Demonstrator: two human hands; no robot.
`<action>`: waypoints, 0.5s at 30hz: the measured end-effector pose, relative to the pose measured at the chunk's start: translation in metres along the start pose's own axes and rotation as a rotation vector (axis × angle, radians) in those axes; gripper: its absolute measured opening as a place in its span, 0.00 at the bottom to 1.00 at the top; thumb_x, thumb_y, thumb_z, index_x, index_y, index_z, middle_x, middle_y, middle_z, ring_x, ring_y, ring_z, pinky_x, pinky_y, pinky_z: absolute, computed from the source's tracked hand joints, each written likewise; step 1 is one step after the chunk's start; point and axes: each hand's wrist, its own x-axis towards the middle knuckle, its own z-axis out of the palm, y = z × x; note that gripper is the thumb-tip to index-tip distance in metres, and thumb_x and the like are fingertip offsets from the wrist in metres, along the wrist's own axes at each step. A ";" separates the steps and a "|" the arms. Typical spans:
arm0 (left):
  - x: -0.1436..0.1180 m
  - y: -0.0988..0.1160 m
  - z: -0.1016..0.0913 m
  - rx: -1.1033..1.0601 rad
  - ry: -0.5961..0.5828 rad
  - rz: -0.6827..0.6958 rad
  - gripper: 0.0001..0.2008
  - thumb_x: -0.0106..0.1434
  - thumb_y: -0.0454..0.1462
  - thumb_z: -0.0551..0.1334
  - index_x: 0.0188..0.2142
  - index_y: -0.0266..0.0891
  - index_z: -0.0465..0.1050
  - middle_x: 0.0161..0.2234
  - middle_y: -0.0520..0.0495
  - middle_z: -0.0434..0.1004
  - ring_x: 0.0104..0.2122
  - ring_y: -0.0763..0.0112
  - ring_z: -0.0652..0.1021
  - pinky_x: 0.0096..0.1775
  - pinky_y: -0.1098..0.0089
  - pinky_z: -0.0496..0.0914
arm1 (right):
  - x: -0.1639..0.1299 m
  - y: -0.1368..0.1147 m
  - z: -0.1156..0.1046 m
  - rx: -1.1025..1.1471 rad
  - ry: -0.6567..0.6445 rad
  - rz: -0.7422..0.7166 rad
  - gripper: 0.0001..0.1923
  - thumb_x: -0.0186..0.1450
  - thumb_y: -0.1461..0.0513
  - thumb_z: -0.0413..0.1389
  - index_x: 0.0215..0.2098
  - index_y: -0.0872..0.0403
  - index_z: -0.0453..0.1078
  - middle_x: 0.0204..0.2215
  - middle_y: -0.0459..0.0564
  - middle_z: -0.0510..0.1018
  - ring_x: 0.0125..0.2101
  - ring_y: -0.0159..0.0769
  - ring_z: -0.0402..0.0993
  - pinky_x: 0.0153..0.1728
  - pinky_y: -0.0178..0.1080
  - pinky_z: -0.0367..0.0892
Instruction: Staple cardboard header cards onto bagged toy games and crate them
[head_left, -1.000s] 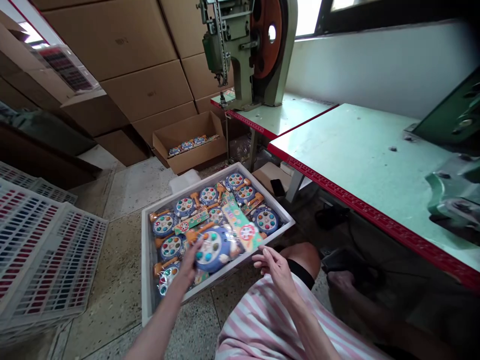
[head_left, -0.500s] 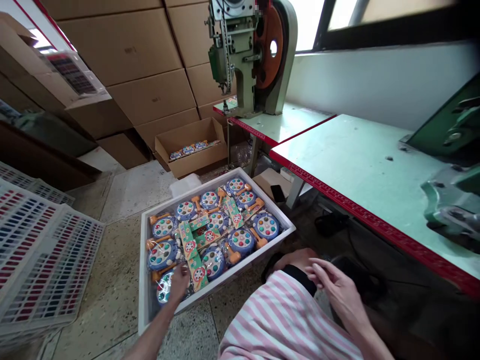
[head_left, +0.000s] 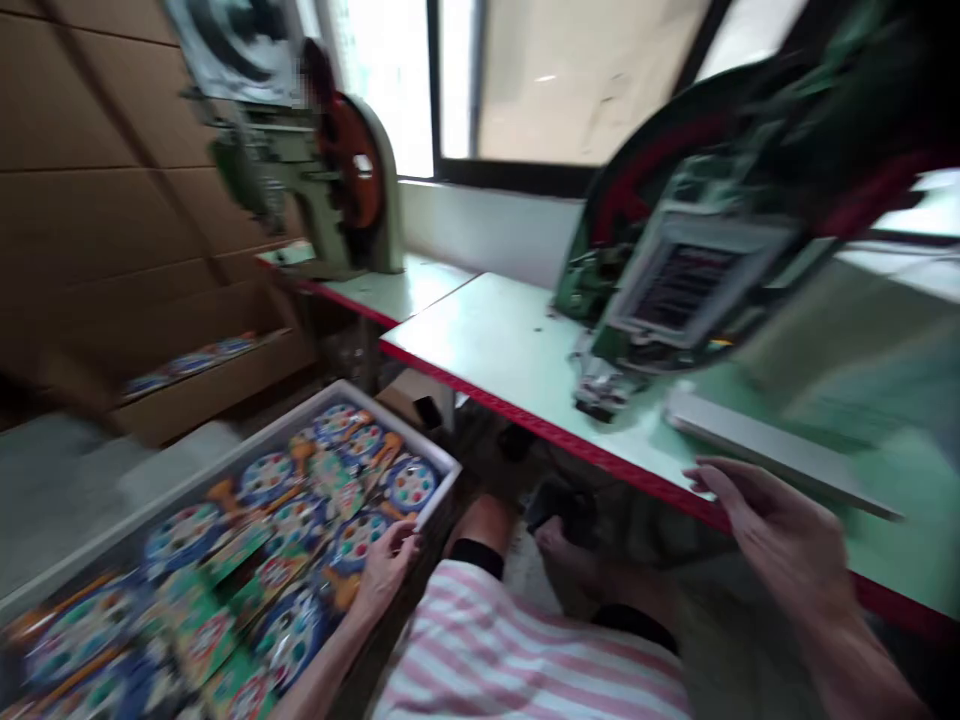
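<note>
My left hand point(head_left: 386, 570) is at the near right rim of a white plastic crate point(head_left: 441, 497), its fingers loosely bent and apart, with nothing visible in them. In the crate lie several bagged toy sets: blue-rimmed round toys point(head_left: 412, 485) with coloured dots, orange hammers point(head_left: 345, 590) and green printed cards point(head_left: 236, 550). My right hand point(head_left: 784, 530) hovers by the red front edge of the worktable, fingers stretched forward and nothing seen in them. Near it, a long pale bar point(head_left: 772, 440) lies on the table below a green machine point(head_left: 600, 370). Motion blurs the picture.
The pale green worktable point(head_left: 480, 330) has a red edge point(head_left: 517, 415). Another machine point(head_left: 322, 190) stands at its far left. An open carton point(head_left: 217, 385) holding similar toys sits by stacked cardboard boxes point(head_left: 82, 220). A small box with a dark phone-like object point(head_left: 428, 412) is under the table.
The view has swung right, bringing the second machine and the pale bar into sight. My left hand has left the toys for the crate's right rim; my right hand has moved to the table edge.
</note>
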 end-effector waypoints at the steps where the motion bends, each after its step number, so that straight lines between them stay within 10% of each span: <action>1: 0.007 0.007 0.005 -0.007 -0.049 0.009 0.21 0.59 0.51 0.64 0.42 0.37 0.80 0.35 0.42 0.86 0.32 0.58 0.85 0.37 0.62 0.79 | 0.012 0.002 -0.016 -0.012 0.049 -0.016 0.21 0.62 0.42 0.62 0.40 0.49 0.81 0.34 0.54 0.86 0.34 0.46 0.83 0.37 0.43 0.78; 8: 0.034 0.045 0.053 0.026 -0.205 0.063 0.26 0.52 0.58 0.68 0.39 0.40 0.83 0.31 0.46 0.87 0.32 0.57 0.86 0.32 0.70 0.80 | 0.110 0.055 -0.082 -0.490 0.114 -0.150 0.21 0.67 0.49 0.59 0.53 0.49 0.76 0.48 0.54 0.83 0.46 0.50 0.78 0.47 0.50 0.73; 15: 0.036 0.059 0.076 0.121 -0.299 0.202 0.19 0.55 0.54 0.68 0.38 0.46 0.85 0.35 0.48 0.88 0.36 0.57 0.87 0.35 0.71 0.80 | 0.165 0.095 -0.074 -0.782 -0.306 -0.083 0.47 0.58 0.51 0.69 0.71 0.49 0.59 0.67 0.58 0.67 0.65 0.62 0.61 0.59 0.56 0.60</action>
